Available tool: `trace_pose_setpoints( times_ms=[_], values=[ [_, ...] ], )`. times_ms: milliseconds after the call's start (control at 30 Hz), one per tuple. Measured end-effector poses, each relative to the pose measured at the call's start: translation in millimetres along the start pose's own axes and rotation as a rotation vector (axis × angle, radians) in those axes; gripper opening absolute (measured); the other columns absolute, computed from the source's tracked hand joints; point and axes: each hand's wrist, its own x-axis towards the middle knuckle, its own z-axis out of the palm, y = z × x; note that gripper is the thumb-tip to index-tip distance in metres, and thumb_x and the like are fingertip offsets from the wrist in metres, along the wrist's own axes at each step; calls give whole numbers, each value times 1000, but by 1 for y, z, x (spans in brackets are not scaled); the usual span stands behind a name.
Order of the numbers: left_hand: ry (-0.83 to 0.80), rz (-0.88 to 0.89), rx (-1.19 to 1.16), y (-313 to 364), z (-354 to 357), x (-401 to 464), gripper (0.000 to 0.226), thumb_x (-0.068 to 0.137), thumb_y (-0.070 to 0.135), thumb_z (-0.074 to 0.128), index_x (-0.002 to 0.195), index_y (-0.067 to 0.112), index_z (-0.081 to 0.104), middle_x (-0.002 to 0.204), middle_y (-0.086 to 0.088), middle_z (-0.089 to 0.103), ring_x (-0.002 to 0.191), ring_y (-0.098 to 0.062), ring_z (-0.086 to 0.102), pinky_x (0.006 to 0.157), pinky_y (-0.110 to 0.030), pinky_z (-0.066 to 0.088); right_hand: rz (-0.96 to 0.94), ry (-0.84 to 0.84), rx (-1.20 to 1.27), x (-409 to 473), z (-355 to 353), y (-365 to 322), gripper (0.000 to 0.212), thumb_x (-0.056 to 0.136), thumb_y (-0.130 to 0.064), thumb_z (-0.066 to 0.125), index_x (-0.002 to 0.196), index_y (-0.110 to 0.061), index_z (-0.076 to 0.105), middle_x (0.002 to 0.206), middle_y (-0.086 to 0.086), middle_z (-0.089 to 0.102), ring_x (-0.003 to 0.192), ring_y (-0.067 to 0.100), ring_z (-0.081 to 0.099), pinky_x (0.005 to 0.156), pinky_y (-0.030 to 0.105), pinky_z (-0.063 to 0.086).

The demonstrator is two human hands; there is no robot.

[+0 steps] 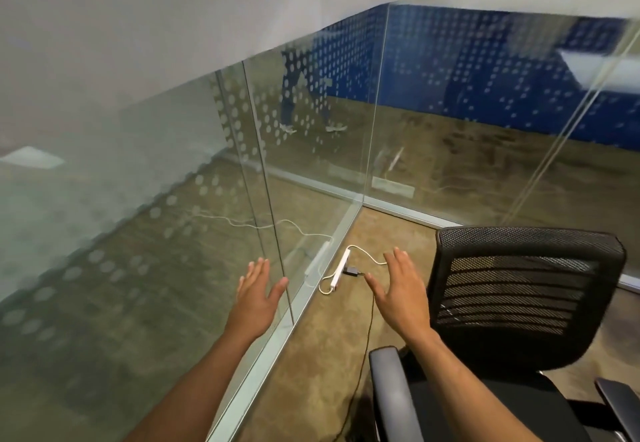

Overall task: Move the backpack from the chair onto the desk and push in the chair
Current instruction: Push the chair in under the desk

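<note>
A black office chair (519,289) with a mesh back stands at the lower right, its seat bare and its left armrest (391,389) near my right forearm. My left hand (258,291) is held out flat with fingers spread, over the base of the glass wall. Over the floor just left of the chair back, my right hand (401,289) is also flat and spread. Neither hand holds or touches anything. No backpack and no desk are in view.
Glass partition walls (311,150) with dotted frosting meet in a corner ahead. A white power strip (341,270) with a black plug and white cable lies on the brown carpet by the glass base. A dark cable runs along the floor toward me.
</note>
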Motion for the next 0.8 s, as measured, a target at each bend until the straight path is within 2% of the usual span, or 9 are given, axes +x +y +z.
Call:
trace_pose_setpoints(
  times_ms=[100,333,500,600,733,800],
  values=[
    [-13,12,1,-8,-1,31,75,96,55,40,155,13,21,165,-2,15,148,-5,0,120,-30,-3,27,-4,18,23,13,-6,68,94,-58,48,148,-19,36,162,6,27,151,22,17,120,43,21],
    [-51,90,45,-17,-8,115,74,97,54,41,155,12,21,165,-2,15,151,-9,1,120,-30,-3,106,36,19,90,39,-27,70,95,-61,45,151,-21,32,164,3,23,152,19,14,120,41,18],
    [-79,159,32,-19,-14,165,79,93,62,36,155,16,19,165,1,14,145,-1,-3,118,-26,-5,157,79,23,125,51,-40,72,94,-63,43,150,-19,34,163,4,25,152,19,16,120,41,21],
    [-98,176,6,-16,-12,190,75,96,56,40,155,15,20,165,-1,15,145,-1,-2,120,-28,-3,177,83,7,136,58,-42,72,93,-64,41,150,-20,35,163,3,26,152,19,17,119,41,21],
    [-135,209,-3,-9,-3,216,83,90,64,33,155,14,20,165,0,15,147,-4,1,121,-28,-2,210,91,-5,153,63,-37,71,94,-62,43,149,-18,37,163,4,27,151,20,18,119,41,22],
    [-155,218,3,-7,5,229,79,94,60,37,155,13,20,165,-1,14,148,-5,0,120,-27,-3,229,102,-9,165,64,-33,71,94,-61,44,149,-18,36,163,4,27,151,20,18,119,41,22]
  ],
)
